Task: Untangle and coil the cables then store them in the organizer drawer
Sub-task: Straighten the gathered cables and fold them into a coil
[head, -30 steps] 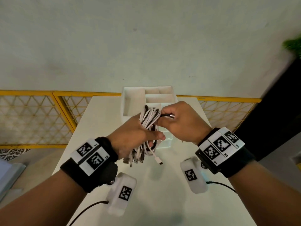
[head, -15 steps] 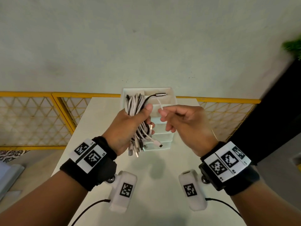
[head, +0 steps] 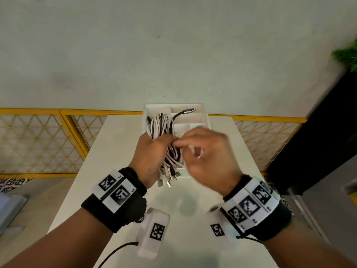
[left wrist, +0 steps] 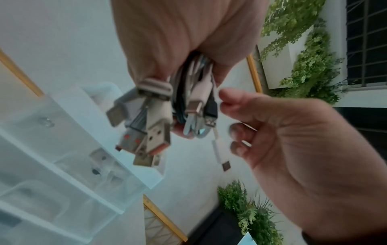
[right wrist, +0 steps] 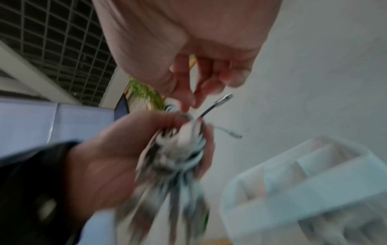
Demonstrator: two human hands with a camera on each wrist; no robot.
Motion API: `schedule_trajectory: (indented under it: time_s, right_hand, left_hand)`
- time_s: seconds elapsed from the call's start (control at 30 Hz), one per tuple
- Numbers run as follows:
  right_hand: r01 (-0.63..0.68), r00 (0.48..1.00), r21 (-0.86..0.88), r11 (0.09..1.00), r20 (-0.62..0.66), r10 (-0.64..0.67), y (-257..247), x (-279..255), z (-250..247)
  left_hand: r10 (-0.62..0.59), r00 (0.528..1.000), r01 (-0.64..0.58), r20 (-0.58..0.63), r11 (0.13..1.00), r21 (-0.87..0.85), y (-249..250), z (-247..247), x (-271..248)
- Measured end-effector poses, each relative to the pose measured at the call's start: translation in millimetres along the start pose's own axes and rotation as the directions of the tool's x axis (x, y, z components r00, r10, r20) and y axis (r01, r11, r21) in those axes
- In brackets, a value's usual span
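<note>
— What do we see at the centre?
— A bundle of white and black cables [head: 164, 136], held above the white table [head: 116, 144] in front of the organizer [head: 204, 120]; its plugs [left wrist: 155, 132] hang below the fist.

— And the fingers?
— We see the left hand [head: 152, 151] wrapped tight round the bundle. The right hand [head: 210, 151] (blurred in the head view) pinches a thin white cable end [left wrist: 220, 154] between thumb and forefinger [left wrist: 236, 97], its other fingers loosely curled.

— Room around them?
— We note a black lead with a metal plug [head: 190, 111] over the organizer's open compartments, and bare tabletop to both edges.
</note>
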State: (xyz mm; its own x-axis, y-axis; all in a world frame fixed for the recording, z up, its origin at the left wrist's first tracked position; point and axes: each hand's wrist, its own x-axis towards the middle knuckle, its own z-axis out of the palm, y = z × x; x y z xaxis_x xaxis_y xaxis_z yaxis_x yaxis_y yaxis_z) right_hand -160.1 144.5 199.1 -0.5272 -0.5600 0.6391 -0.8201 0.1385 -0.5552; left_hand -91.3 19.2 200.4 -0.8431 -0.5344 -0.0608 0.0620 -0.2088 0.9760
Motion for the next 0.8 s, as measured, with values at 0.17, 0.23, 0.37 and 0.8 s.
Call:
schedule_trajectory:
  time_s: [0.17, 0.23, 0.37, 0.8]
  right_hand:
    - [-0.016, 0.987, -0.394, 0.919, 0.139, 0.077, 8, 40, -35]
    - [0.01, 0.928, -0.491, 0.871, 0.329, 0.175, 16, 47, -34]
    - [-0.123, 0.846, -0.337, 0.933, 0.456, 0.276, 23, 44, -34]
    - [-0.656, 0.754, 0.556, 0.51, 0.457, 0.472, -4, 38, -24]
  left_hand:
    - [-0.029, 0.993, 0.02, 0.115, 0.997, 0.08, 4, -5, -3]
    - [-0.027, 0.989, 0.016, 0.146, 0.997, 0.077, 3, -5, -6]
    - [-0.027, 0.986, 0.019, 0.165, 0.999, 0.045, 6, -7, -7]
    - [0.052, 0.979, -0.071, 0.197, 0.993, 0.092, 5, -1, -2]
